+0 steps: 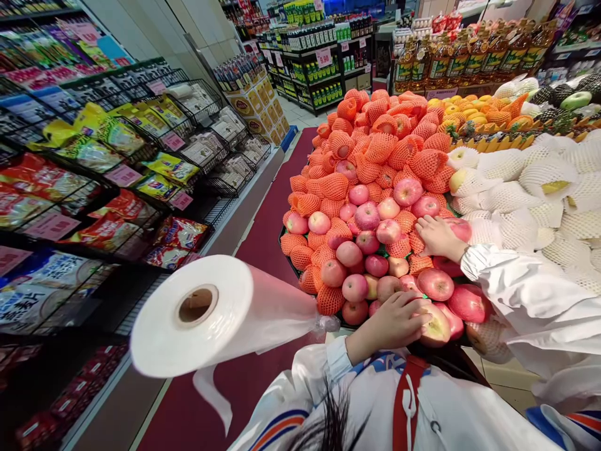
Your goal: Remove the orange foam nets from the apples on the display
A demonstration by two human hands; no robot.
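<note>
- Dark hair [331, 423] hangs over a white jacket [460, 410].
- Bag roll [230, 313] stands left of the apples [366, 216].
- Left hand [397, 321], fingers bent, touches a yellowish apple [436, 329] at their near edge.
- Right hand [440, 238], farther in, touches apples; I cannot tell whether either grips.
- Orange-netted apples [381, 148] heap behind.

One roll [241, 319], perhaps thirty bare apples [366, 216]

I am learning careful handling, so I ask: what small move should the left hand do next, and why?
Perhaps the left hand should curl around the pale yellow apple: its fingers already lie over that apple's edge, without visibly closing around it.
</note>
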